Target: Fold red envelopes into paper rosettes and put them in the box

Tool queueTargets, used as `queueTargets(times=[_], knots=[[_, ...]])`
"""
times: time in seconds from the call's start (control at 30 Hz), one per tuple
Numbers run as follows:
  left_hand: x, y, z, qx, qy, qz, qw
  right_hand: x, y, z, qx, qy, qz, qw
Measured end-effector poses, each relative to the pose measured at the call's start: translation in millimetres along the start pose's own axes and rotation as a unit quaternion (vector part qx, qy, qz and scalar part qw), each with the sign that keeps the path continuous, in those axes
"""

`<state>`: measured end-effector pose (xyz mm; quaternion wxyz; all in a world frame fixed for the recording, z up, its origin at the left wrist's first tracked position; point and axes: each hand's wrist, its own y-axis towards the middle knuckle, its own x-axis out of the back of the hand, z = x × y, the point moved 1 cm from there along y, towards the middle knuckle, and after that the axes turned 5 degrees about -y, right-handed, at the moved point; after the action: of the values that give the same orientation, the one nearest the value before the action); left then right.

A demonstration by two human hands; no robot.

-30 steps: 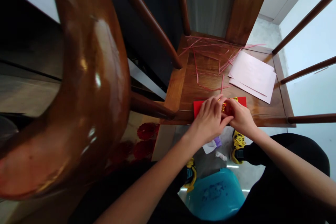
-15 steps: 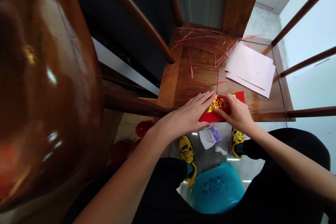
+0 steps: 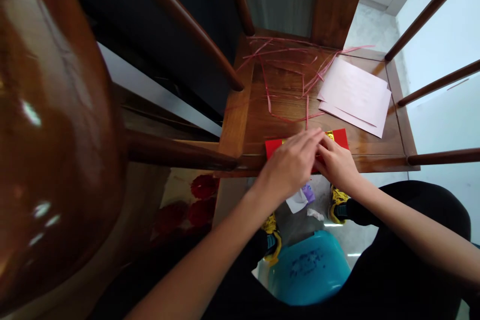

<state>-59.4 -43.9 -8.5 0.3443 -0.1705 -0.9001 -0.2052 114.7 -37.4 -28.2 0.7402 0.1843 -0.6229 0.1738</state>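
A red envelope (image 3: 339, 137) with gold print lies along the front edge of the wooden chair seat (image 3: 258, 132). Over its middle my left hand (image 3: 294, 160) arches, fingers pressed together and tips meeting those of my right hand. My right hand (image 3: 335, 160) rests at the envelope's right part, thumb and fingers bent into a pinch. Whatever sits between the fingertips is hidden by the hands. Most of the gold print is covered too. Behind the hands, thin pink strings (image 3: 269, 100) trail across the seat. Pale pink sheets of paper (image 3: 354, 92) lie stacked at the seat's right.
Slim wooden bars (image 3: 442, 156) flank the seat. A large glossy brown object (image 3: 56, 135) fills the left side. Below are a blue plastic stool (image 3: 318, 275), a purple packet (image 3: 308, 193), a crumpled white tissue (image 3: 315, 214), yellow shoes (image 3: 339, 197) and red round objects (image 3: 204, 186).
My left hand has lifted from lying flat on the envelope and moved right, against my right hand, covering the gold print. My right hand has barely moved. The view has shifted slightly.
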Motion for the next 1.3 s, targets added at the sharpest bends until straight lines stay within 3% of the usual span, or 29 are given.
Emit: queueTargets(times=[0.13, 0.23, 0.37, 0.47, 0.53, 0.63, 0.8, 0.9, 1.03, 1.13, 1.3], knots=[[-37.7, -1, -3, -0.016, 0.038, -0.025, 0.999, -2, 0, -3, -0.018, 0.011, 0.050, 0.999], [-45.1, -3, 5, 0.001, 0.064, -0.030, 0.997, 3, 1, -11, 0.018, 0.092, 0.042, 0.995], [-41.1, -5, 9, 0.035, 0.113, -0.008, 0.993, 20, 0, -36, 0.021, 0.160, -0.017, 0.987], [-38.1, -2, 7, 0.045, 0.113, 0.013, 0.993, 33, -5, -59, -0.041, 0.069, -0.083, 0.993], [-36.7, 1, 7, 0.059, 0.091, 0.014, 0.994, 36, -8, -68, -0.051, 0.026, -0.076, 0.995], [-35.0, 5, 9, 0.096, 0.054, 0.004, 0.994, 35, -11, -70, -0.039, 0.021, -0.068, 0.997], [-30.8, 7, 9, 0.114, 0.000, -0.041, 0.993, 39, -13, -63, -0.024, 0.082, -0.124, 0.989], [-25.7, 8, 8, 0.124, -0.041, -0.061, 0.990, 46, -16, -57, 0.025, 0.164, -0.107, 0.980], [-19.3, 10, 4, 0.116, -0.054, -0.043, 0.991, 54, -19, -55, 0.076, 0.255, -0.038, 0.963], [-18.2, 10, 4, 0.108, -0.047, -0.021, 0.993, 53, -19, -58, 0.073, 0.255, 0.006, 0.964], [-18.9, 8, 4, 0.104, -0.031, -0.009, 0.994, 43, -21, -61, 0.078, 0.218, 0.005, 0.973]])
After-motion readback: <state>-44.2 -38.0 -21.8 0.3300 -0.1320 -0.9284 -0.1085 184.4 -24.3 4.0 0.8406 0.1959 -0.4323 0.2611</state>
